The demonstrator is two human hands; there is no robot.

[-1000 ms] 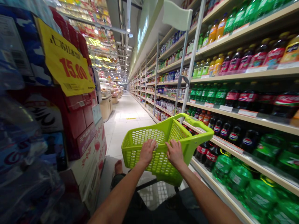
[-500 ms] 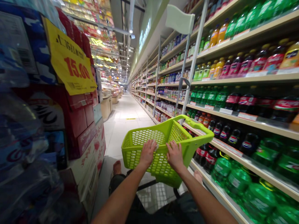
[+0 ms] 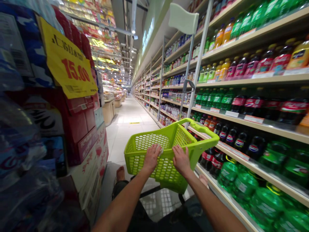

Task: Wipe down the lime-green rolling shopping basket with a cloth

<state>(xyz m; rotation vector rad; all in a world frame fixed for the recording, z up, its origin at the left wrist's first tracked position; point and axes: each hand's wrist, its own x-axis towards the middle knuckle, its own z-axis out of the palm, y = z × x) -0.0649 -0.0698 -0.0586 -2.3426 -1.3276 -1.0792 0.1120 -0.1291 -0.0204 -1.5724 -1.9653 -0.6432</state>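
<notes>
A lime-green plastic shopping cart (image 3: 149, 164) with perforated sides stands sideways in front of me. My left hand (image 3: 151, 158) is closed at its near rim, with a crumpled white wipe (image 3: 160, 150) showing between thumb and fingers. Just to the right, my right hand (image 3: 181, 158) is curled over the same rim, its fingertips on the inner side. The cart's basket looks bare where I can see in. Its handle (image 3: 205, 129) rises at the right end, touched by neither hand.
Shelves of soft drink bottles (image 3: 225, 100) line the right side, close to the cart. On the left are stacked cartons (image 3: 80, 125) and a yellow price sign (image 3: 70, 61). A tiled aisle (image 3: 127, 112) runs ahead. A pale flag-shaped sign (image 3: 183, 18) juts from the shelving.
The view has shifted slightly, so the cart and shelves sit a little further left. Both hands stay at the rim in nearly the same places.
</notes>
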